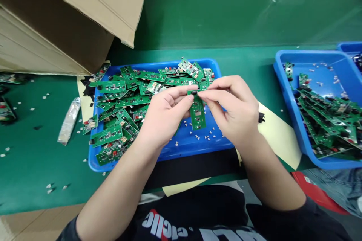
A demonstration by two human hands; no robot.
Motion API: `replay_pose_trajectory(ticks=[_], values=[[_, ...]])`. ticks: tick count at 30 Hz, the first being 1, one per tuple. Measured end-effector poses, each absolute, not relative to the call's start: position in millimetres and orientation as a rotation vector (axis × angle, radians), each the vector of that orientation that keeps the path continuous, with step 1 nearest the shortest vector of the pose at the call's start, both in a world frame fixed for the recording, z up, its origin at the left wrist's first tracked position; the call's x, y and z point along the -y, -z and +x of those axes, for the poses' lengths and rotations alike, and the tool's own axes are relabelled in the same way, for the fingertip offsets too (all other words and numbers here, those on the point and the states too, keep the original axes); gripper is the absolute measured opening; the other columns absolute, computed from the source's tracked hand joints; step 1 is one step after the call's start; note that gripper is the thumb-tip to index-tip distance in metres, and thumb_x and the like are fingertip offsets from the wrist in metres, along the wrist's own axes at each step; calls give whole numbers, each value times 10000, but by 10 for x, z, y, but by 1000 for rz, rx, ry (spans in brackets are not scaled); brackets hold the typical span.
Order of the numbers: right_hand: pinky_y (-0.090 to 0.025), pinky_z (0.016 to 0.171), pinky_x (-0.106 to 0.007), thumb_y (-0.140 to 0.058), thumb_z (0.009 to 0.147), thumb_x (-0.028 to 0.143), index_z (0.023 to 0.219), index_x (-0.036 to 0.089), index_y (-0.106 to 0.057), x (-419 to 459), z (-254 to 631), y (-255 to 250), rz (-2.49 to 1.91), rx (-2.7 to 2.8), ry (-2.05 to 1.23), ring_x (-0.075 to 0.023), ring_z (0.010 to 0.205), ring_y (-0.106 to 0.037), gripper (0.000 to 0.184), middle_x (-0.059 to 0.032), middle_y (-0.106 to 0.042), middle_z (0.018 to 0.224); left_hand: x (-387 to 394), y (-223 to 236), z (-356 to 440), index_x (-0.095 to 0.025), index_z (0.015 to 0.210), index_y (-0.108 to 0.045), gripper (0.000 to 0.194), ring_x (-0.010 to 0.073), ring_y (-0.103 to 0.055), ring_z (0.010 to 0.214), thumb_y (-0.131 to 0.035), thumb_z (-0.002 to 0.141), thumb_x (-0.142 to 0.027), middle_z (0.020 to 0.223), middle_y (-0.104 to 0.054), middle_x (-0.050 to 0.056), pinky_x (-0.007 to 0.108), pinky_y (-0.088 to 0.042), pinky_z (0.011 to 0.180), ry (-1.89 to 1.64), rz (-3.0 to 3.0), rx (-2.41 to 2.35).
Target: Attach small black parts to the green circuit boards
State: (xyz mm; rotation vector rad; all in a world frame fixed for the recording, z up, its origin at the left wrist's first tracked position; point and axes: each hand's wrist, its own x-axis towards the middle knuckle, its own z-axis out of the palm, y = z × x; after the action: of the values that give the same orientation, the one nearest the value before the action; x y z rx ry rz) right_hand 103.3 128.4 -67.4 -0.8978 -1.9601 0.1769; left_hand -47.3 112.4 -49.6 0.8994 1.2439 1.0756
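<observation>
Forearms reach fwd over blue tray (192,151), wrists turned in. L hand (165,115) pinches far end of green PCB (197,116) btwn thumb & fingers; R hand (234,109) has thumb & index tips at same end, can't tell if gripping. PCB extends twd wearer from fingertips, above tray. R tips partly hide its far corner; L's curled fingers mostly hidden.

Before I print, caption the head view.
The left hand holds a populated green circuit board, the right hand at its far end, above a blue plastic tray of similar boards.
</observation>
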Motion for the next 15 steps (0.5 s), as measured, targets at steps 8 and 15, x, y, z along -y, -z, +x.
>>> replay_pose_trajectory(ticks=[8, 15], values=[[-510, 683, -319, -554, 874, 114, 802, 198, -676, -1279, 990, 733, -948, 1957, -103, -162, 771, -610, 164, -38, -625, 784, -1091, 488, -449, -154, 987, -717, 263, 50, -455, 524, -663, 743, -235, 601, -515, -38, 175, -439, 513, -1091, 889, -1222], [-507, 672, -309, -572, 868, 121, 797, 166, -678, -1269, 978, 725, -962, 1954, -70, -164, 750, -603, 136, -53, -621, 772, -1081, 524, -415, -165, 1010, -711, 263, 64, -534, 543, -625, 774, -244, 665, -632, -9, 182, -487, 539, -1120, 987, -1308]])
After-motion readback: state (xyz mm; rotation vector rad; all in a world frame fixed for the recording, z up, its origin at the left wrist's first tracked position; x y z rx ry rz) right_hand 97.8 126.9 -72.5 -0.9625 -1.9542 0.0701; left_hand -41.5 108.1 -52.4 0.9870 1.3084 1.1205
